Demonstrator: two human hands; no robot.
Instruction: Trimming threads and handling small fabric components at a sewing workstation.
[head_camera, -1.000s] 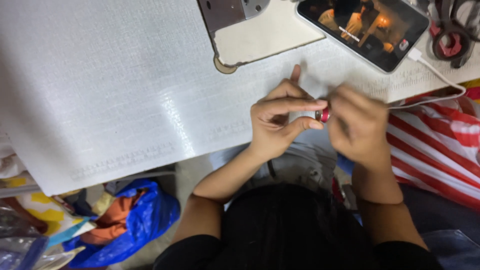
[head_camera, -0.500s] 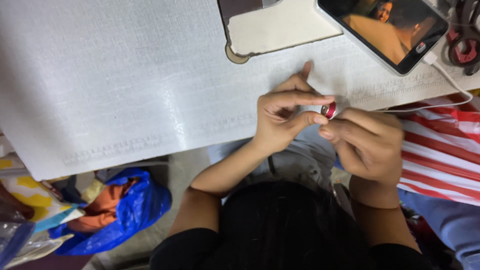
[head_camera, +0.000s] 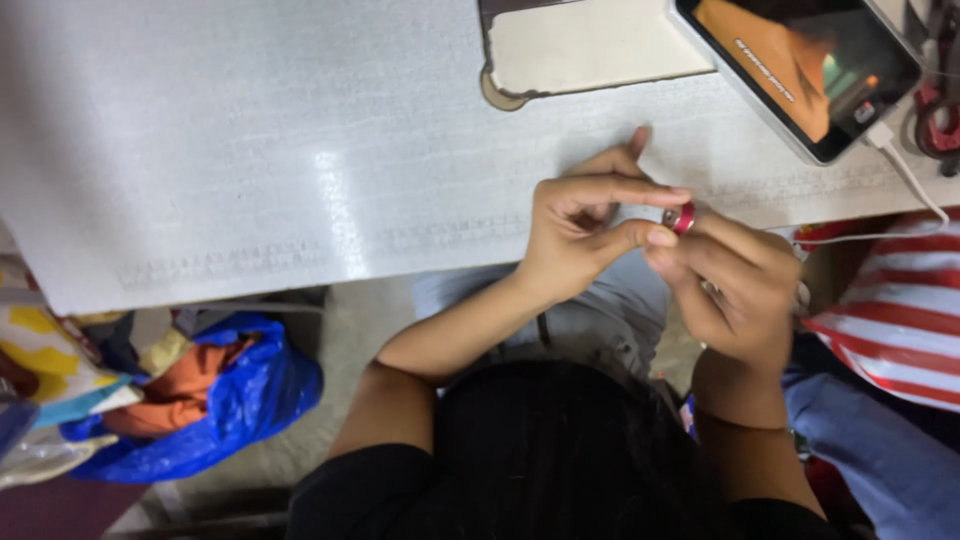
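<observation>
A small red ring-shaped piece (head_camera: 683, 217) is pinched between the fingertips of both hands, just above the front edge of the white table (head_camera: 250, 180). My left hand (head_camera: 585, 235) grips it with thumb and forefinger from the left. My right hand (head_camera: 735, 285) curls around it from the right, its fingers closed over the piece. Most of the piece is hidden by the fingers. The hands touch each other at the fingertips.
A phone (head_camera: 800, 65) with a lit screen lies at the table's far right, a white cable (head_camera: 905, 175) plugged into it. A machine base (head_camera: 590, 45) stands at the top. Red-and-white striped cloth (head_camera: 900, 310) lies right; a blue bag (head_camera: 235, 400) with orange cloth lies lower left.
Both hands stay joined on the red piece. The fingers have shifted slightly around it, and the view has drifted so the phone sits further toward the top right.
</observation>
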